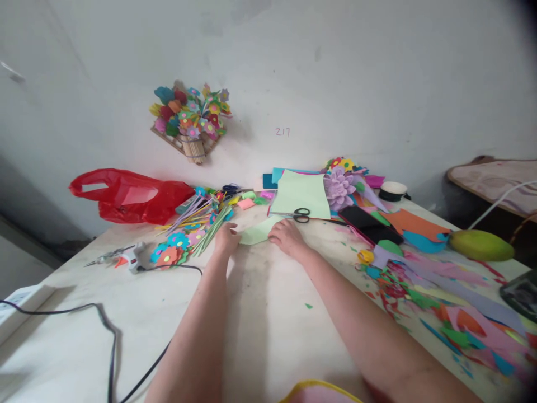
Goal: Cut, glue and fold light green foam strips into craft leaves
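Note:
A small pale green piece of paper (255,232) lies on the table between my hands. My left hand (227,239) is closed at its left end, fingers pressed together on the edge. My right hand (287,237) has its fingers bent and pressed onto the right end of the same piece. Just behind my right hand, black-handled scissors (301,215) rest on the lower edge of a larger pale green sheet (302,193). A bunch of thin green strips (213,230) lies left of my left hand.
A glue gun (133,258) with a black cord and a red plastic bag (134,196) are at the left. Paper flowers (173,249) lie nearer. On the right are a phone (370,225), a green-yellow fruit (481,245) and many colored scraps (457,319).

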Demonstrator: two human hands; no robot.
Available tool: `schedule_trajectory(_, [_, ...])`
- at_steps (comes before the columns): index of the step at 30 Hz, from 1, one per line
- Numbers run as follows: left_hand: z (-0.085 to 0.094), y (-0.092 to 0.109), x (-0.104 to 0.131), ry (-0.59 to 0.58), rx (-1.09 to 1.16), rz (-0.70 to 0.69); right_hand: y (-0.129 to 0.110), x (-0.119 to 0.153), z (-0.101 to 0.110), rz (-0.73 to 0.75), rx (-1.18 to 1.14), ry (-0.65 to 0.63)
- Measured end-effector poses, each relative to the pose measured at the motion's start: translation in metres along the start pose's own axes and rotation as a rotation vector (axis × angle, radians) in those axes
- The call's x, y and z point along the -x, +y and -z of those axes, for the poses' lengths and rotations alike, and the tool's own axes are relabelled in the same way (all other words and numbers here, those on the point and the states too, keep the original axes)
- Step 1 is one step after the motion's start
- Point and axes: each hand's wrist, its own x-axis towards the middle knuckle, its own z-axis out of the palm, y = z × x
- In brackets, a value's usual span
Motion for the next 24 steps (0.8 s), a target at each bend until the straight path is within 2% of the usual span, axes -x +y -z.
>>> schedule_trajectory(5, [-0.001,0.002,0.002,-0.008,-0.006,-0.073,0.006,-0.004,-0.009,-0.056,-0.073,0.021])
schedule_trajectory(10, [-0.001,0.0,0.001,-0.05,-0.148,-0.135,0.013,-0.008,-0.02,-0.137,-0.16,0.009])
schedule_trajectory(14, [0.0,0.0,0.003,0.002,-0.279,-0.238,0.013,-0.008,-0.02,-0.157,-0.174,0.011])
schedule_trajectory(16, [0.001,0.003,0.006,0.016,-0.286,-0.332,0.012,-0.009,-0.015,-0.141,-0.152,0.0])
schedule_trajectory(19, [-0.001,0.006,0.008,-0.056,-0.24,-0.449,0.009,-0.013,-0.005,-0.056,-0.074,-0.022])
schedule_trajectory(22, [-0.003,0.007,0.009,-0.142,-0.221,-0.491,0.006,-0.018,0.002,0.044,-0.016,-0.08])
schedule_trajectory(24, [-0.005,0.006,0.009,-0.156,-0.217,-0.502,0.006,-0.021,0.0,0.054,-0.021,-0.096])
